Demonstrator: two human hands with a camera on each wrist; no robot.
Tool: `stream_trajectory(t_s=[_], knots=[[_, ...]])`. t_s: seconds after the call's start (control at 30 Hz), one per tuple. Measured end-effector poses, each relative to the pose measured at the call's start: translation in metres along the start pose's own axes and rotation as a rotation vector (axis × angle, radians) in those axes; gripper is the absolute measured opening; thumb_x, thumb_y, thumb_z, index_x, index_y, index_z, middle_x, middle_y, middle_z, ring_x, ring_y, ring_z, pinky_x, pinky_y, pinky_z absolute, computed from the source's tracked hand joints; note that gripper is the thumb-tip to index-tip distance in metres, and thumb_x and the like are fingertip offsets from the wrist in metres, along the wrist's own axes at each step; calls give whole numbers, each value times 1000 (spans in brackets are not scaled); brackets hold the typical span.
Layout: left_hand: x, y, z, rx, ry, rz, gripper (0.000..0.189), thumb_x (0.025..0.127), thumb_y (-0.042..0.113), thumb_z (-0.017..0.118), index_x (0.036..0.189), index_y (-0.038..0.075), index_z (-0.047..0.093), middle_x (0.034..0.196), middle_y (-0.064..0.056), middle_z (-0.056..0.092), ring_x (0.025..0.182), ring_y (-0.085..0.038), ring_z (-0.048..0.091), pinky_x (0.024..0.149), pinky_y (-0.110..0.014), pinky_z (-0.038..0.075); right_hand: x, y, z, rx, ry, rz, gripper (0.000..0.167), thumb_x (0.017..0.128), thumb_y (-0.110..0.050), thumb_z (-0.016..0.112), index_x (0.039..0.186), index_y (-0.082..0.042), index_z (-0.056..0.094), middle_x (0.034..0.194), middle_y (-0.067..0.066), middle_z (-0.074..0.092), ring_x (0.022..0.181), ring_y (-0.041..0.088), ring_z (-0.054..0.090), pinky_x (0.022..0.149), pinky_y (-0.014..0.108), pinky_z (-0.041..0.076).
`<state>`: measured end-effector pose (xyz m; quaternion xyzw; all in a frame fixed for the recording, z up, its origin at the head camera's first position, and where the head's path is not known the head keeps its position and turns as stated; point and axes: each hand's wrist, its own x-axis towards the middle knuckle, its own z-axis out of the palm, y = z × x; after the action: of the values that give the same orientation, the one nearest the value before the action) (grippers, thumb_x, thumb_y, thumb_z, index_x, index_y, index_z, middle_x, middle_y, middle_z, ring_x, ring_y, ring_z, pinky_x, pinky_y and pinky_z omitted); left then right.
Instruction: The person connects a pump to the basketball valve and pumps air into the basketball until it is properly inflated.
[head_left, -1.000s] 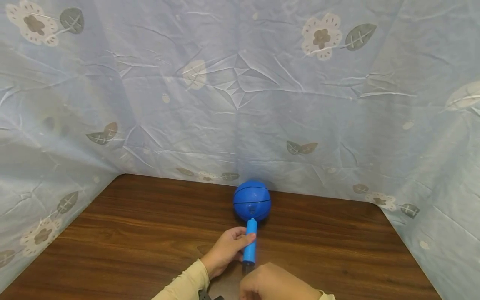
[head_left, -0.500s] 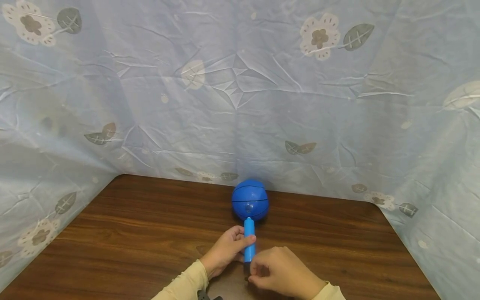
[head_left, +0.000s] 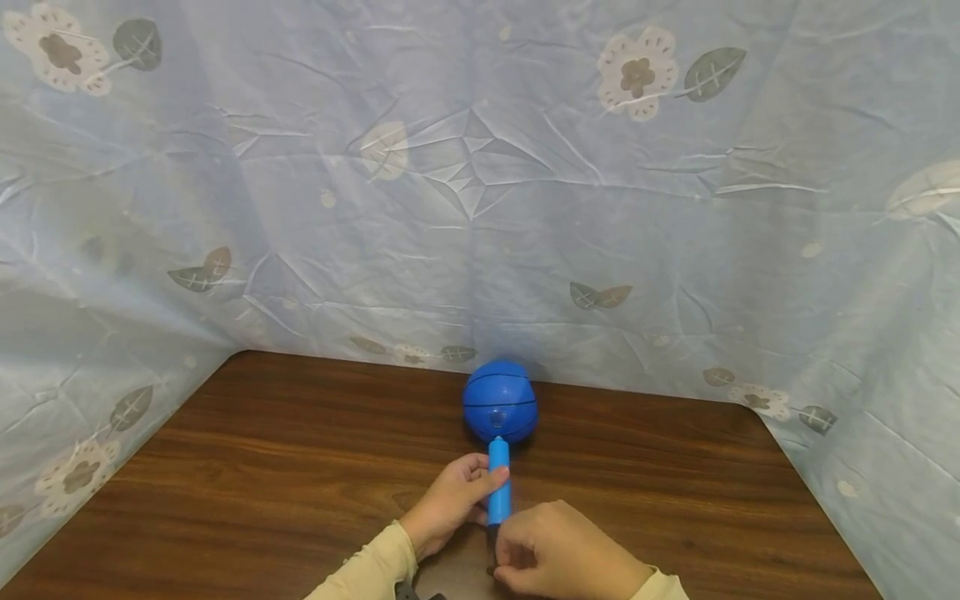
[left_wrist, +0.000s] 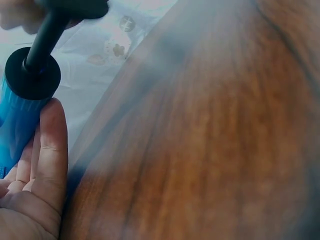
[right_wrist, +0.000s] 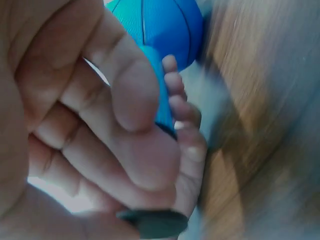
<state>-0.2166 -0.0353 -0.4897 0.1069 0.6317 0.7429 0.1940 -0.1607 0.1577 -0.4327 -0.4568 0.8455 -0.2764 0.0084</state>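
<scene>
A blue ball with black lines [head_left: 500, 403] sits at the back of the table, against the cloth. Pointing at its near side is a light-blue hand pump [head_left: 498, 487], its tip right at the ball. My left hand [head_left: 453, 500] grips the pump's barrel, thumb across the top. At the near end, my right hand [head_left: 566, 550] pinches the black plunger handle [right_wrist: 155, 222] with curled fingers, hiding most of it in the head view. Part of the black plunger rod [left_wrist: 47, 42] shows outside the barrel's black cap [left_wrist: 32, 75] in the left wrist view.
The dark wooden table [head_left: 300, 450] has rounded back corners. Pale blue cloth with flowers and leaves [head_left: 480, 208] hangs behind it and along both sides. A small dark object [head_left: 408, 590] shows near my left sleeve at the bottom edge.
My right hand has moved forward with the plunger handle toward the barrel, then slightly back toward me. The left hand keeps its grip, and the ball stays in place.
</scene>
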Motion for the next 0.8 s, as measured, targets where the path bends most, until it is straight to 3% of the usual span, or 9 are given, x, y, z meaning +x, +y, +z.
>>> stream_trajectory(t_s=[0.23,0.47,0.67,0.8], knots=[[2,-2,0,-19,24,10,44,102,32,68,124,-5,56,88,0,68,75,-12,65,63,-26,57,2,-12,2,102,-157,-1,13,88,-18,80,80,-22,71,73,-24,60,67,-16,51,59,7,46],[0,-1,0,5,32,4,42,100,32,70,120,-3,57,87,0,67,75,-12,63,63,-26,55,4,-15,3,83,-201,-35,11,87,-13,80,82,-19,72,74,-21,63,67,-17,49,60,5,45],[0,-1,1,26,36,-3,37,101,29,69,119,-1,55,88,-1,66,76,-12,63,64,-27,55,1,-4,3,50,-79,7,13,90,-24,80,80,-25,72,73,-27,61,67,-17,51,61,6,45],[0,0,1,30,28,-3,36,101,28,69,119,0,54,90,-2,67,77,-13,65,66,-28,56,0,6,2,31,19,20,14,91,-22,80,81,-25,71,75,-26,60,67,-15,50,60,8,46]])
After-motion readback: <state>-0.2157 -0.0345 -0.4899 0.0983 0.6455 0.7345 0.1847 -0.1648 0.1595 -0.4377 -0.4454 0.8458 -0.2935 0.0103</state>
